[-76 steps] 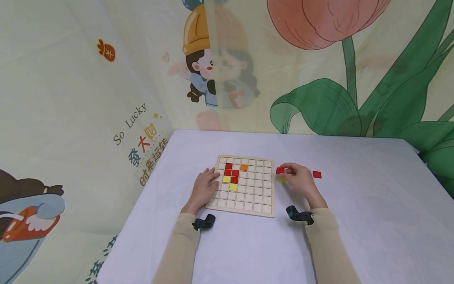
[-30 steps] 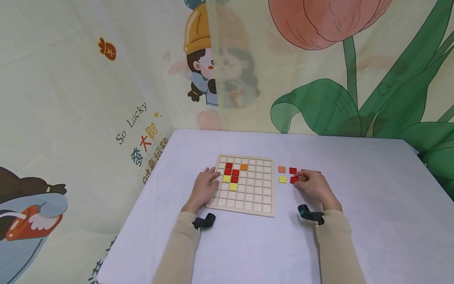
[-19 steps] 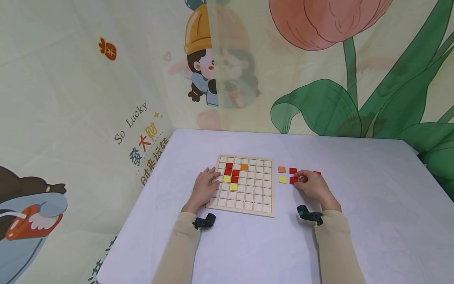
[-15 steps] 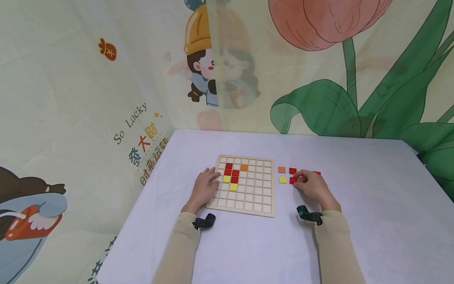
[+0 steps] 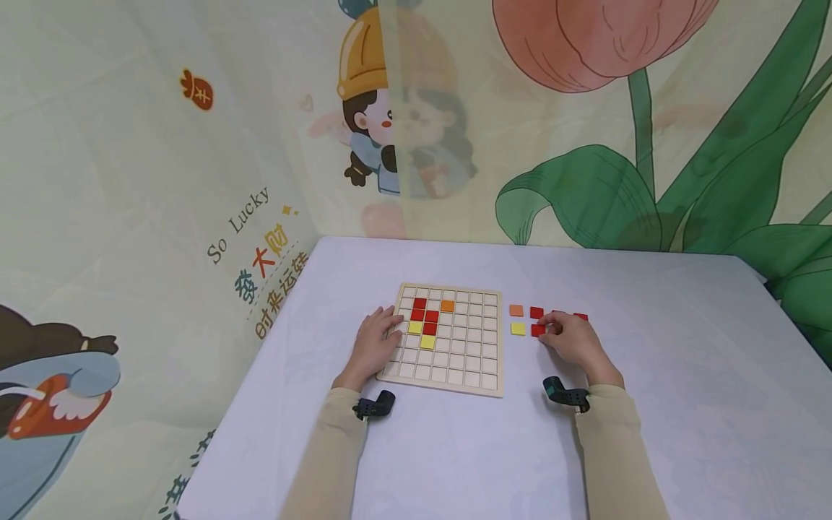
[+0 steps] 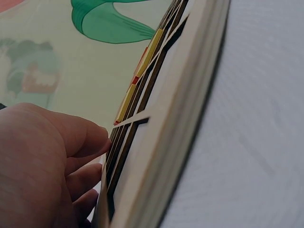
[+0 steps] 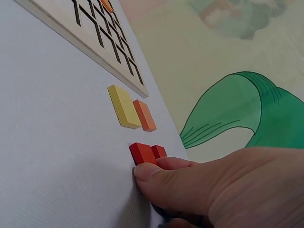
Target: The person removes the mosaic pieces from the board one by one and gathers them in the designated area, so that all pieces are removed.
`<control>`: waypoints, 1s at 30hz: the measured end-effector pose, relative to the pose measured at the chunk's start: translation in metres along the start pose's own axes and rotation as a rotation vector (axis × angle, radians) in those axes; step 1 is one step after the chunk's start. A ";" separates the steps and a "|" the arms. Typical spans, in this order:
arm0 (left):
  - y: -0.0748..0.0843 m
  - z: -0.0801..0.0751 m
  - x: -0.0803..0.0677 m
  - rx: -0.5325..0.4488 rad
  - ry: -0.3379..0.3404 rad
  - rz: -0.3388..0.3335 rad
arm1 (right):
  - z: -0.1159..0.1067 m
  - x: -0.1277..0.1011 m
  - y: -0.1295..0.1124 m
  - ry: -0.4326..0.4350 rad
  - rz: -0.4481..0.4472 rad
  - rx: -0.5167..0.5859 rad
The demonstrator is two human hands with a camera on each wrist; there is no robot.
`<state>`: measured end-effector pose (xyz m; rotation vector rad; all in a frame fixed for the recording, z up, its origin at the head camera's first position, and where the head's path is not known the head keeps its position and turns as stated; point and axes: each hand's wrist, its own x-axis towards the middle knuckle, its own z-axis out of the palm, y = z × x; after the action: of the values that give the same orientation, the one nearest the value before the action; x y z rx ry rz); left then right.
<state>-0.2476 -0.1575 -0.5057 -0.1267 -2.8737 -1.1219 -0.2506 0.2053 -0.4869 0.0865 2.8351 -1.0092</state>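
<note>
A square wooden grid board [image 5: 471,393] lies on the table, with red, yellow and orange tiles set in some cells. My left hand [image 5: 373,343] rests on its left side, thumb and fingers over the rim and edge cells. To the board's right, my right hand [image 5: 577,341] pinches a red tile [image 7: 141,153] between thumb and index finger, flat at the tabletop. Just behind that tile lies another red tile [image 5: 536,313]. Left of these are an orange tile [image 5: 516,310] and a yellow tile [image 5: 517,329].
Another red tile [image 5: 581,316] shows behind the right hand, and the hand partly hides one more beside it. The white-covered table [image 5: 455,462] meets a printed backdrop [image 5: 585,195] at its far edge.
The right hand has moved right with the red tile, from over the orange and yellow tiles to in front of another red tile. In the last second it has barely moved. The left hand stays put.
</note>
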 end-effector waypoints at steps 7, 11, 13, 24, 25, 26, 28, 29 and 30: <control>-0.001 0.000 -0.001 -0.010 0.000 -0.004 | 0.002 0.001 0.001 -0.001 -0.011 -0.006; -0.001 0.000 -0.002 -0.016 0.003 -0.007 | 0.002 0.002 0.002 0.000 -0.014 -0.007; 0.000 0.000 -0.002 -0.012 0.004 -0.012 | 0.002 0.002 0.002 0.000 -0.014 -0.006; 0.001 0.001 0.000 -0.008 0.006 -0.008 | -0.002 0.001 0.003 0.001 0.006 0.016; 0.001 0.001 0.000 -0.007 0.004 -0.010 | -0.002 0.001 0.002 0.004 0.010 0.021; 0.001 0.000 0.000 -0.006 0.003 -0.012 | -0.002 0.001 0.002 0.009 0.014 0.025; 0.002 0.000 0.000 -0.007 0.002 -0.014 | -0.001 0.002 -0.001 0.025 0.024 0.036; 0.002 0.000 0.000 -0.008 0.002 -0.010 | 0.000 0.002 -0.003 0.037 0.030 0.042; 0.002 0.000 0.000 -0.009 0.002 -0.009 | 0.001 0.002 -0.004 0.051 0.031 0.046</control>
<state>-0.2474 -0.1565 -0.5042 -0.1136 -2.8703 -1.1364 -0.2533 0.2015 -0.4853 0.1632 2.8464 -1.0816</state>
